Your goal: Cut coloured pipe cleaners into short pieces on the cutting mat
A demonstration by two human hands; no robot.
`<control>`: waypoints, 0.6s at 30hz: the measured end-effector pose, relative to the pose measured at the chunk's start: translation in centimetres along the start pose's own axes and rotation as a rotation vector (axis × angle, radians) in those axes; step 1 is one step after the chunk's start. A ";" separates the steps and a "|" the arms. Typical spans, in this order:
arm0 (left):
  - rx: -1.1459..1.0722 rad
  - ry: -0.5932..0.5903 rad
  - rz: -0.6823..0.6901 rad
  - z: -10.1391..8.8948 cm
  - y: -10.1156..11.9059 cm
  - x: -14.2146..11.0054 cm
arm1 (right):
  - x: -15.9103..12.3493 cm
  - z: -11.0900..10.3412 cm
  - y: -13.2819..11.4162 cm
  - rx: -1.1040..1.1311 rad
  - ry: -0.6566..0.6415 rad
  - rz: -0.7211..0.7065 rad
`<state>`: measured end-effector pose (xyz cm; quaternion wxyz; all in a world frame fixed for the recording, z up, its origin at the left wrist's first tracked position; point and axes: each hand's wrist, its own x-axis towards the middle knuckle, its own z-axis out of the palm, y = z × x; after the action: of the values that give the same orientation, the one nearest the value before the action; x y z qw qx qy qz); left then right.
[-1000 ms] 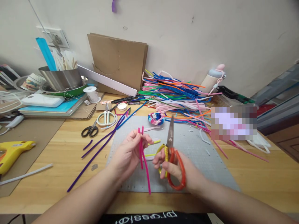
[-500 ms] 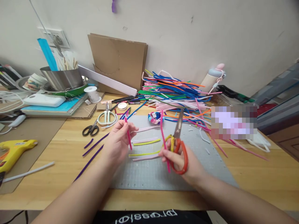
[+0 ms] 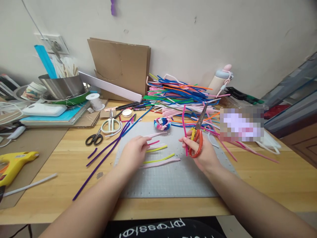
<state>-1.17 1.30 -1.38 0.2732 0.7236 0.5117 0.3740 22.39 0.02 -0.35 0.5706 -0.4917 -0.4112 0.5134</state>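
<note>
My left hand is low over the grey cutting mat, fingers together on a short hot-pink pipe cleaner piece. Its far end sticks out past the fingertips. Beside it lie yellow-green pipe cleaner pieces and pale pink pieces, partly covered by the hand. In my right hand are orange-and-yellow-handled scissors, blades pointing up. The same hand pinches a longer hot-pink pipe cleaner, held upright left of the blades. A braided multicolour ring rests on the mat's back part.
A heap of coloured pipe cleaners fills the back. To the left lie purple pipe cleaners, black-handled scissors, white-handled scissors and a yellow glue gun. Cardboard leans on the wall; a bottle stands at back right.
My left hand has lowered its hot-pink piece from upright down to the mat among the other pieces. My right hand, with scissors and pipe cleaner, has shifted right and away from me.
</note>
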 end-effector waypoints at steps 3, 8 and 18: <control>-0.017 -0.007 0.010 1.0 0.3 0.2 | -0.2 0.2 0.1 -0.049 -0.058 0.027; 0.043 0.124 0.123 0.3 1.9 0.1 | -1.1 0.6 -0.4 -0.077 -0.329 0.143; 0.092 -0.196 0.338 -2.7 2.7 -0.5 | -1.3 -0.5 -1.5 -0.046 -0.769 0.356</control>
<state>-2.02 0.04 2.08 0.2218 0.8439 0.3705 0.3184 22.97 -1.31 1.12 0.2667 -0.3406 -0.5141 0.7406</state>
